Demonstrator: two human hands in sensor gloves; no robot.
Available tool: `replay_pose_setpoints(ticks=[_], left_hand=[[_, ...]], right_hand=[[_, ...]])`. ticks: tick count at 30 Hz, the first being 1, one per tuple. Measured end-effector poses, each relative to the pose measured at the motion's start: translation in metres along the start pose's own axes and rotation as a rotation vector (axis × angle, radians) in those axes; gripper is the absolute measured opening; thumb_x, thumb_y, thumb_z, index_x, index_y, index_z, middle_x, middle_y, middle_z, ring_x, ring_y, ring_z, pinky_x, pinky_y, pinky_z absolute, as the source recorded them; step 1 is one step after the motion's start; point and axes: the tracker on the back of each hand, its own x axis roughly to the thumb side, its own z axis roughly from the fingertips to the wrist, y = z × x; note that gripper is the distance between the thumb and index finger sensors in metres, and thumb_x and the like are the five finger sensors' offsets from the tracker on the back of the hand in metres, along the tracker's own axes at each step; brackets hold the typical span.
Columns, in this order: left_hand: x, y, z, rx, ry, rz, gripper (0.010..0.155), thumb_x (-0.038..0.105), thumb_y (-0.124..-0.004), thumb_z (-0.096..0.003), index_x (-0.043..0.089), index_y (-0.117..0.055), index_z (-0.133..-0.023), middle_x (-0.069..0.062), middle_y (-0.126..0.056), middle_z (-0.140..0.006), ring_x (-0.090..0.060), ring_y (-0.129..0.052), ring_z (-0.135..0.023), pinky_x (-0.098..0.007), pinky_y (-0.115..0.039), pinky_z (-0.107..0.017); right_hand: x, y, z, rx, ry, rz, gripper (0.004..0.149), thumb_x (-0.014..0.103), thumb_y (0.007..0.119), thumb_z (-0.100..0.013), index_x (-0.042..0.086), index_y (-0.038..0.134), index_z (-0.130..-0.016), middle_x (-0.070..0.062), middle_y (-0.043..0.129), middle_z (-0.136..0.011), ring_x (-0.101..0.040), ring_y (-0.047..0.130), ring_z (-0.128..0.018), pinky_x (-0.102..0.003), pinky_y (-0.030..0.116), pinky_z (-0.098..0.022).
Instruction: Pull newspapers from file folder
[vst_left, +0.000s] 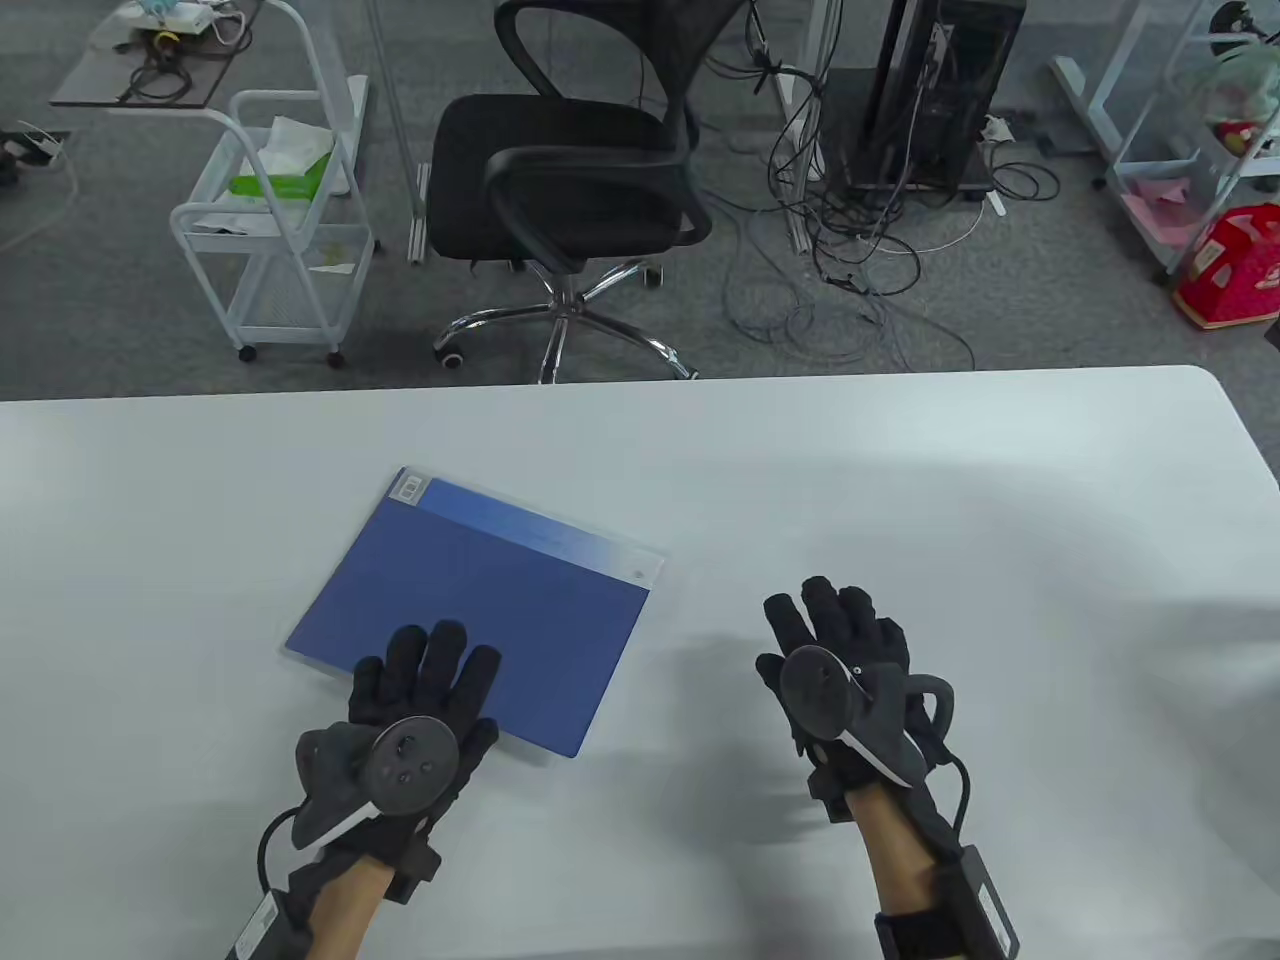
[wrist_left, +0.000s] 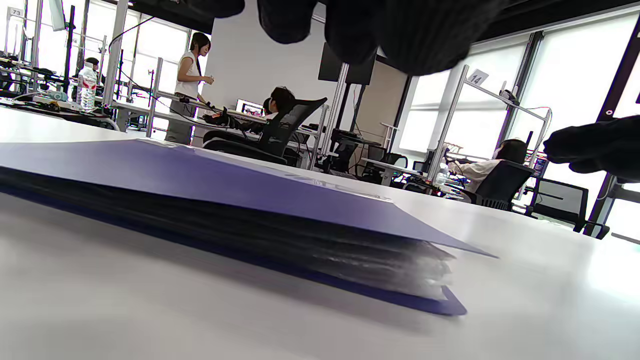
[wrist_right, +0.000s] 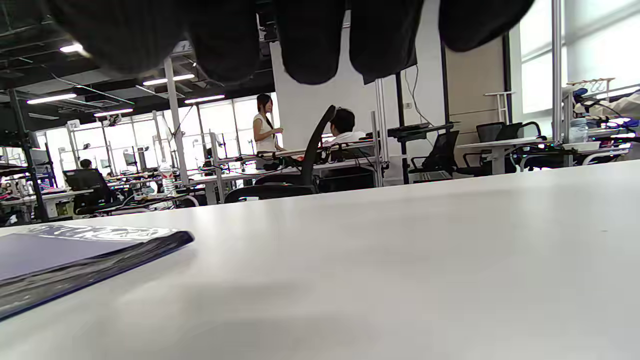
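Observation:
A blue file folder lies closed and flat on the white table, left of centre. In the left wrist view the folder shows a thick stack of clear sleeves between its covers. It also shows in the right wrist view at the far left. No newspaper can be made out. My left hand is spread open with its fingers over the folder's near edge. My right hand is open and empty over bare table, to the right of the folder.
A black office chair stands beyond the table's far edge. A white wire cart stands on the floor at the far left. Cables and a computer tower are on the floor at the far right.

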Motion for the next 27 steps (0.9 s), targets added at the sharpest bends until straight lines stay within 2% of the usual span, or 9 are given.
replay_pose_setpoints(ticks=[4,7,11,14,17,21,25,27], left_hand=[[-0.002,0.008,-0.006,0.016,0.013,0.014,0.066,0.042,-0.071,-0.0504,0.025,-0.060,-0.113,-0.015,-0.045,-0.124,-0.053,-0.042,-0.111,-0.071,-0.036,-0.074],[-0.001,0.026,-0.023,0.037,0.040,0.026,0.066,0.043,-0.071,-0.0505,0.024,-0.061,-0.113,-0.015,-0.047,-0.124,-0.053,-0.043,-0.111,-0.071,-0.037,-0.074],[0.004,0.046,-0.068,0.019,0.086,0.044,0.066,0.042,-0.071,-0.0505,0.024,-0.062,-0.113,-0.016,-0.049,-0.124,-0.054,-0.045,-0.111,-0.071,-0.038,-0.074],[0.005,0.048,-0.109,-0.033,0.144,0.061,0.066,0.042,-0.071,-0.0507,0.024,-0.060,-0.114,-0.015,-0.048,-0.124,-0.053,-0.043,-0.112,-0.072,-0.036,-0.075],[0.002,0.035,-0.145,-0.094,0.164,0.044,0.066,0.042,-0.070,-0.0508,0.024,-0.060,-0.114,-0.015,-0.048,-0.124,-0.054,-0.043,-0.111,-0.071,-0.036,-0.074],[-0.006,0.002,-0.187,-0.206,0.190,-0.007,0.066,0.042,-0.071,-0.0507,0.025,-0.059,-0.114,-0.013,-0.047,-0.124,-0.052,-0.042,-0.112,-0.071,-0.035,-0.075],[-0.023,-0.030,-0.211,-0.348,0.222,-0.022,0.068,0.039,-0.072,-0.0509,0.027,-0.051,-0.114,-0.010,-0.039,-0.125,-0.048,-0.034,-0.113,-0.070,-0.033,-0.076],[-0.031,-0.044,-0.218,-0.430,0.209,-0.033,0.073,0.033,-0.078,-0.0487,0.028,-0.043,-0.113,-0.004,-0.030,-0.124,-0.044,-0.026,-0.113,-0.068,-0.031,-0.077]], right_hand=[[-0.003,-0.002,0.000,-0.007,0.005,0.010,0.060,0.053,0.071,-0.039,0.036,0.067,-0.096,-0.007,0.065,-0.109,-0.043,0.066,-0.101,-0.067,0.058,-0.065],[-0.005,-0.005,-0.001,-0.021,0.013,-0.012,0.060,0.053,0.071,-0.039,0.036,0.067,-0.096,-0.007,0.065,-0.109,-0.044,0.066,-0.101,-0.067,0.058,-0.065],[-0.007,-0.009,0.001,-0.035,0.010,-0.028,0.059,0.053,0.071,-0.039,0.035,0.068,-0.095,-0.007,0.066,-0.109,-0.043,0.067,-0.100,-0.067,0.059,-0.065],[-0.009,-0.009,0.001,-0.030,0.014,-0.047,0.059,0.053,0.071,-0.039,0.035,0.068,-0.095,-0.008,0.067,-0.108,-0.044,0.067,-0.100,-0.067,0.059,-0.064],[-0.011,-0.007,0.000,-0.019,0.021,-0.054,0.059,0.053,0.071,-0.039,0.035,0.068,-0.095,-0.008,0.067,-0.108,-0.044,0.067,-0.100,-0.067,0.059,-0.065],[-0.014,-0.005,-0.001,-0.003,0.030,-0.068,0.060,0.053,0.071,-0.039,0.034,0.068,-0.096,-0.008,0.067,-0.108,-0.043,0.067,-0.100,-0.067,0.059,-0.065],[-0.017,-0.003,-0.002,0.015,0.037,-0.087,0.060,0.053,0.071,-0.039,0.035,0.068,-0.096,-0.008,0.067,-0.109,-0.043,0.068,-0.100,-0.067,0.059,-0.065],[-0.019,-0.003,-0.002,0.022,0.038,-0.091,0.060,0.053,0.071,-0.039,0.035,0.068,-0.096,-0.008,0.067,-0.108,-0.043,0.068,-0.100,-0.067,0.059,-0.065]])
